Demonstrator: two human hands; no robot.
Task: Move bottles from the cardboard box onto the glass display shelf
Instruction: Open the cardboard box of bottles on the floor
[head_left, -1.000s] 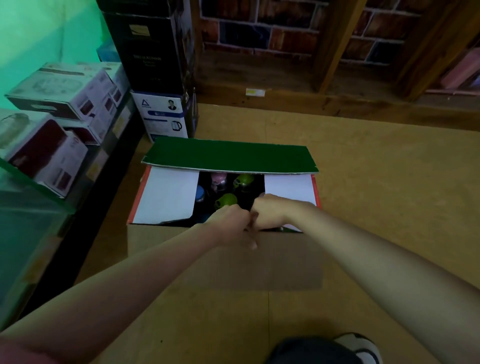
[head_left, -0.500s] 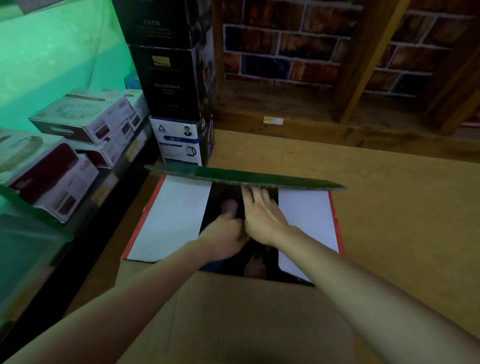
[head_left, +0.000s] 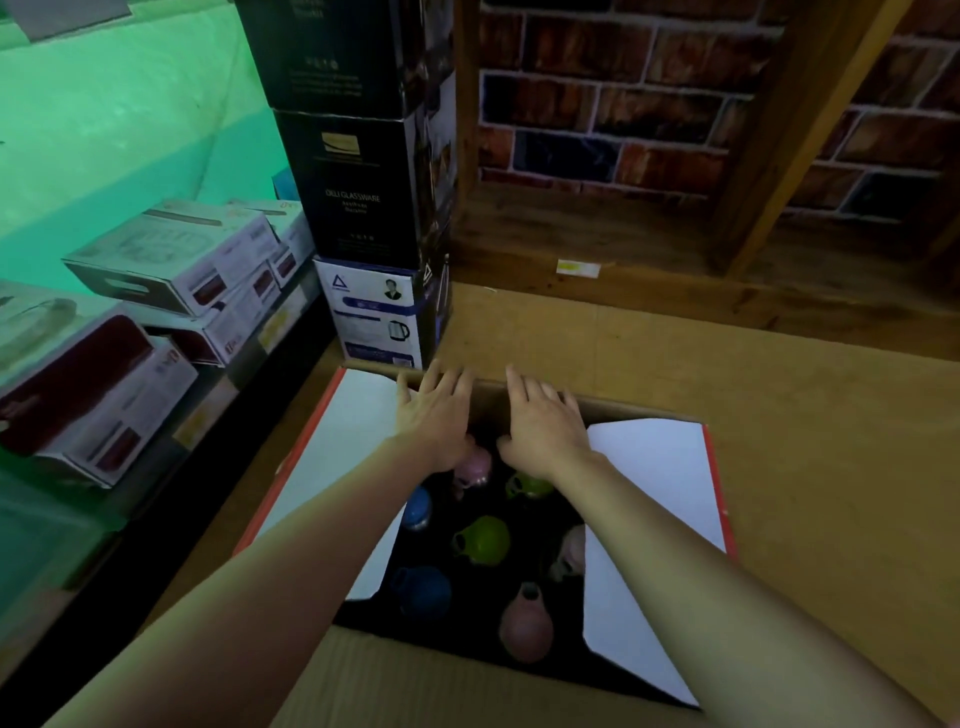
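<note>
A cardboard box (head_left: 649, 499) stands open on the floor below me, its white side flaps folded partly inward. Several bottles stand inside in the dark: a green one (head_left: 480, 540), a blue one (head_left: 423, 592), a pink one (head_left: 524, 626), and others half hidden under my wrists. My left hand (head_left: 434, 415) and my right hand (head_left: 543, 421) lie side by side with straight fingers pressing the far flap (head_left: 488, 392) outward and down. Neither hand holds a bottle. The glass display shelf (head_left: 36, 525) shows at the left edge.
Stacked product boxes (head_left: 171, 265) lie on the shelving at the left. A tall stack of dark boxes (head_left: 363, 182) stands just beyond the cardboard box's far left corner. Brown floor (head_left: 805, 441) stretches to the right, with a brick wall and wooden posts behind.
The far green flap, raised half a second ago, is now pushed over and outward under both hands. My hands moved from the near edge to the far edge, and the bottles are exposed.
</note>
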